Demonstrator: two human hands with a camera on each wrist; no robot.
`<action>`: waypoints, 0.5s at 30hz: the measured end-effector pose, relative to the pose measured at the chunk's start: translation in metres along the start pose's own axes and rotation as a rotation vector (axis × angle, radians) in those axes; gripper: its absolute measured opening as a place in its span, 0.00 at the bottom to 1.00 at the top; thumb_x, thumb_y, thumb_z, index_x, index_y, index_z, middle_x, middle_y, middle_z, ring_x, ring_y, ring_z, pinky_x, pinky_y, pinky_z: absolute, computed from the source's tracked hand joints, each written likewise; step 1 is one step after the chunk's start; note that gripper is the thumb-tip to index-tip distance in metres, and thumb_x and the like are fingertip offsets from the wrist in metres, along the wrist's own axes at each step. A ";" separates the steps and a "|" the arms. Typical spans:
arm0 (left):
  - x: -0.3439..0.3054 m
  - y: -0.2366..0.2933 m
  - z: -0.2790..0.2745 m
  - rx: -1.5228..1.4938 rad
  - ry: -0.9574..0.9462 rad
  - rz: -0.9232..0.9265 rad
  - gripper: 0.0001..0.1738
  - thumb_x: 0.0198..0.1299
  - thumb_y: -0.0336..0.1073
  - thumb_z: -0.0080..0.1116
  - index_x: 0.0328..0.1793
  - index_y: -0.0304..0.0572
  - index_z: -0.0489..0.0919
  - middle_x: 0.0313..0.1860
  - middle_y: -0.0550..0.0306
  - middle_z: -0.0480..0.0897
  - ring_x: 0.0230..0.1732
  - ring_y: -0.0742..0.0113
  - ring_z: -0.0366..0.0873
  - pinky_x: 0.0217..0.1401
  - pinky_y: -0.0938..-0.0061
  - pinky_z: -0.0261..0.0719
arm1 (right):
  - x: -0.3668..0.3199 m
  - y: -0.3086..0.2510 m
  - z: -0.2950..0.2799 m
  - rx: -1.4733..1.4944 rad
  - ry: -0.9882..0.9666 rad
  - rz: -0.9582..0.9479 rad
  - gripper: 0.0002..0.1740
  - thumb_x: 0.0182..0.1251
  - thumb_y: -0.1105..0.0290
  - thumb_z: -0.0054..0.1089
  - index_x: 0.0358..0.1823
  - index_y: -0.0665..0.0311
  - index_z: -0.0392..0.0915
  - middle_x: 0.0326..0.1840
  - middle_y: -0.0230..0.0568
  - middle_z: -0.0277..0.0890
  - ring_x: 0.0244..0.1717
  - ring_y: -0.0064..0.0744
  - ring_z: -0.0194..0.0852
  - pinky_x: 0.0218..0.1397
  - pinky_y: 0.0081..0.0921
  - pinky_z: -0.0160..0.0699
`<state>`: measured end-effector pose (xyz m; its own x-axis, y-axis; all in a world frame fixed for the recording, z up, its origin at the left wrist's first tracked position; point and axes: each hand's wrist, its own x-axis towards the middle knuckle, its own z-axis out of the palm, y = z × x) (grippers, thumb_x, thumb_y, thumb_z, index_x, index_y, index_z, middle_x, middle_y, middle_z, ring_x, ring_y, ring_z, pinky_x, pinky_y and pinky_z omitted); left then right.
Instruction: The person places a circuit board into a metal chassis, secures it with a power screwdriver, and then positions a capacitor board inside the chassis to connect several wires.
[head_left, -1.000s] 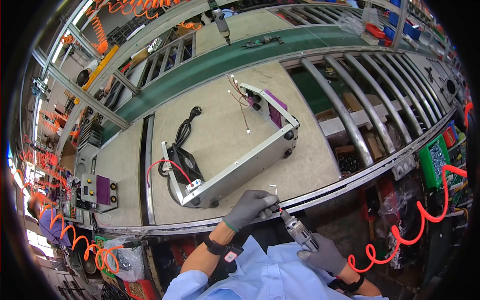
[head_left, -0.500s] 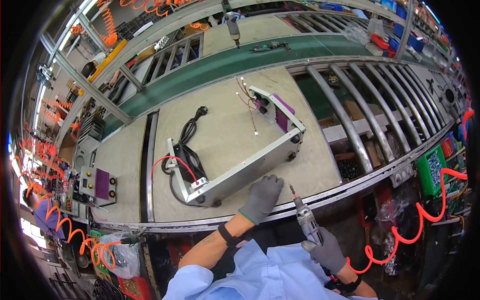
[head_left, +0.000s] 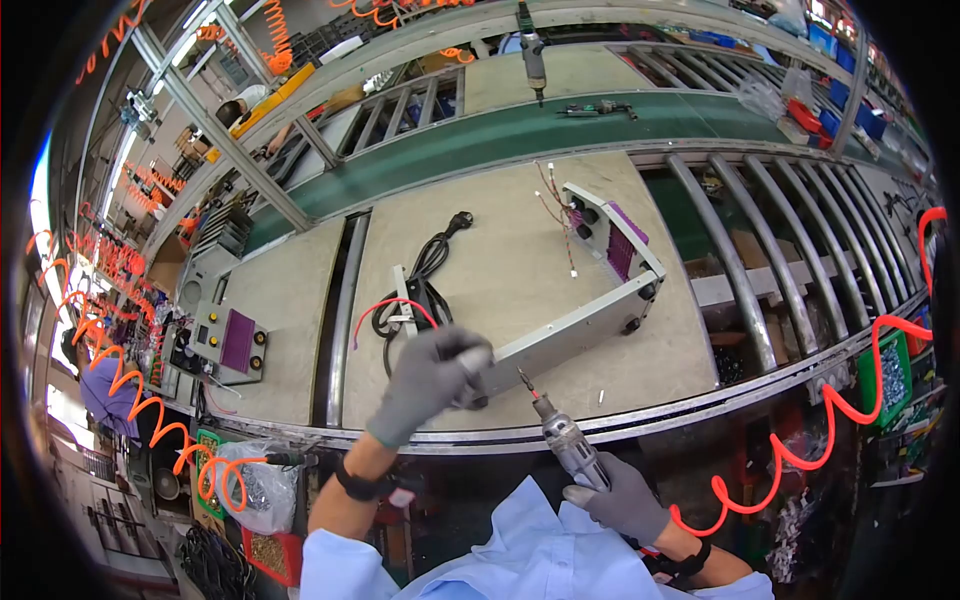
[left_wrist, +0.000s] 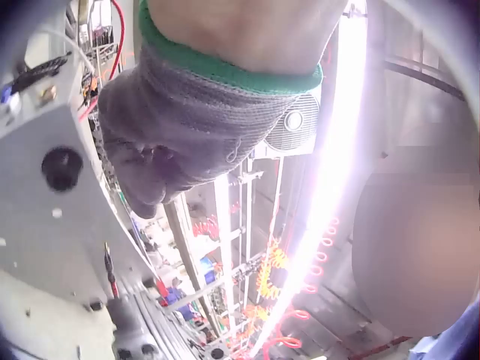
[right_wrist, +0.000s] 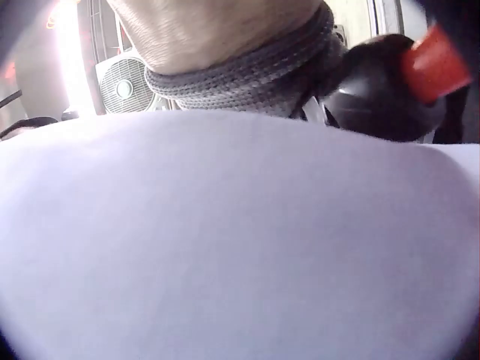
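In the head view my gloved left hand [head_left: 430, 385] is over the near left corner of the grey metal chassis [head_left: 580, 335], its fingers bent; I cannot tell whether they hold anything. The left wrist view shows that glove [left_wrist: 195, 120] beside the chassis side [left_wrist: 45, 210]. My gloved right hand [head_left: 625, 500] grips a power screwdriver [head_left: 568, 440], its bit pointing up and left towards the chassis's near side. A red wire [head_left: 395, 302] and a coiled black power cord [head_left: 432, 262] lie at the chassis's left end. Shirt cloth fills most of the right wrist view.
A second unit with a purple panel [head_left: 238, 340] stands on the left board. Metal rollers [head_left: 725, 265] run to the right, and a green belt [head_left: 400, 165] lies beyond. An orange coiled hose [head_left: 790, 470] hangs at the right. A small white piece [head_left: 601, 396] lies near the front edge.
My left hand has gone from the screwdriver bit to the table, then left to the chassis corner. The screwdriver in my right hand now leans more to the left. The head view has shifted.
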<state>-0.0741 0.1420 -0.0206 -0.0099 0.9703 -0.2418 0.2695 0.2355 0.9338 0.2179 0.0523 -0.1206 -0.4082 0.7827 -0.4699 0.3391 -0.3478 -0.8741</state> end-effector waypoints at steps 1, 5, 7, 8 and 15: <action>0.009 0.007 -0.008 0.090 0.051 -0.009 0.09 0.67 0.33 0.61 0.46 0.35 0.83 0.36 0.58 0.86 0.28 0.77 0.84 0.23 0.80 0.78 | 0.003 0.000 0.005 0.018 -0.004 -0.006 0.32 0.59 0.49 0.75 0.53 0.68 0.78 0.34 0.43 0.80 0.32 0.29 0.78 0.39 0.31 0.78; 0.039 0.012 -0.016 0.210 -0.054 -0.082 0.10 0.66 0.36 0.62 0.45 0.36 0.84 0.31 0.59 0.86 0.22 0.77 0.81 0.19 0.81 0.74 | 0.004 -0.012 0.015 0.092 -0.018 0.038 0.31 0.60 0.50 0.75 0.53 0.67 0.77 0.31 0.39 0.78 0.27 0.24 0.76 0.33 0.28 0.77; 0.047 0.016 -0.014 0.256 -0.120 -0.144 0.10 0.66 0.36 0.62 0.45 0.36 0.84 0.28 0.59 0.85 0.20 0.78 0.80 0.19 0.82 0.73 | 0.003 -0.016 0.018 0.109 -0.020 0.050 0.30 0.60 0.51 0.74 0.53 0.67 0.77 0.30 0.37 0.77 0.25 0.22 0.75 0.30 0.26 0.76; 0.051 0.018 -0.013 0.286 -0.151 -0.182 0.10 0.66 0.37 0.63 0.45 0.36 0.84 0.26 0.59 0.85 0.19 0.78 0.79 0.19 0.82 0.73 | 0.003 -0.015 0.019 0.107 -0.015 0.032 0.29 0.61 0.51 0.74 0.52 0.67 0.77 0.30 0.36 0.76 0.25 0.21 0.74 0.28 0.25 0.76; 0.069 0.005 -0.018 0.347 -0.293 -0.256 0.11 0.66 0.38 0.65 0.45 0.36 0.85 0.22 0.65 0.80 0.17 0.81 0.74 0.18 0.82 0.69 | -0.001 -0.029 0.021 0.159 -0.036 0.086 0.27 0.62 0.52 0.73 0.50 0.67 0.76 0.29 0.34 0.75 0.23 0.20 0.73 0.25 0.24 0.74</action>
<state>-0.0905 0.2108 -0.0276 0.1393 0.8161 -0.5609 0.5977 0.3823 0.7047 0.1905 0.0506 -0.0969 -0.4145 0.7284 -0.5456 0.2369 -0.4925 -0.8375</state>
